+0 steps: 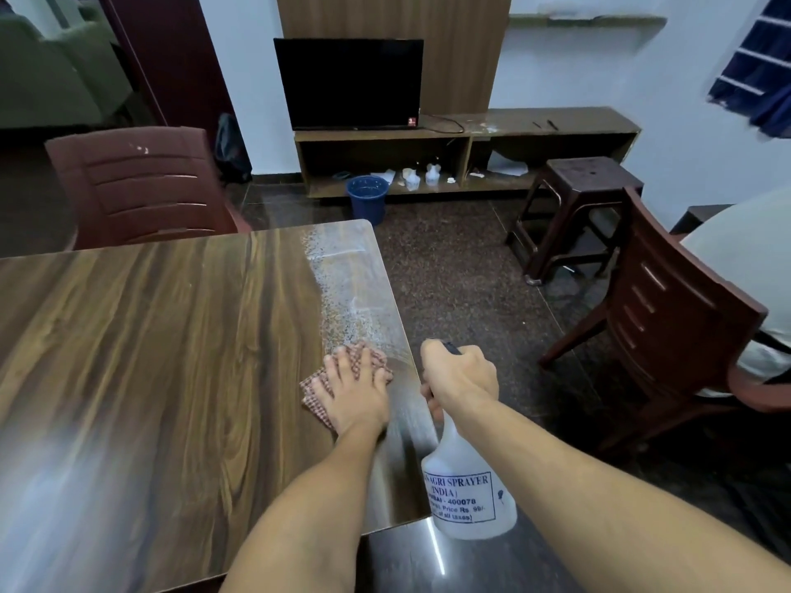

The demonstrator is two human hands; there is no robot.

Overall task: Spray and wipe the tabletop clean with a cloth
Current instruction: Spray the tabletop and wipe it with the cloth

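1. Head view: the spray bottle (468, 494) hangs off the right edge of the tabletop (171, 336). Its long axis runs from the dark trigger head, inside the grip, back toward the person, where its white labelled base sits lowest in frame.
2. The right hand (460, 376) is curled tight round the bottle's neck and trigger, knuckles up, with the forearm stretched straight forward. The nozzle end points away from the person and slightly left, toward the table.
3. The left hand (357, 389) lies palm down with straight, slightly spread fingers, pressing the cloth (317, 385) flat on the tabletop just left of the bottle grip. Nothing is pinched.
4. The cloth is red-and-white checked. Its edges show to the left of the pressing hand and past the fingertips.
5. Beyond the fingertips, a band of white spray droplets (346, 293) runs along the table's right edge to the far corner.
6. Farther off stand a blue bucket (367, 199) and a brown stool (578, 211).
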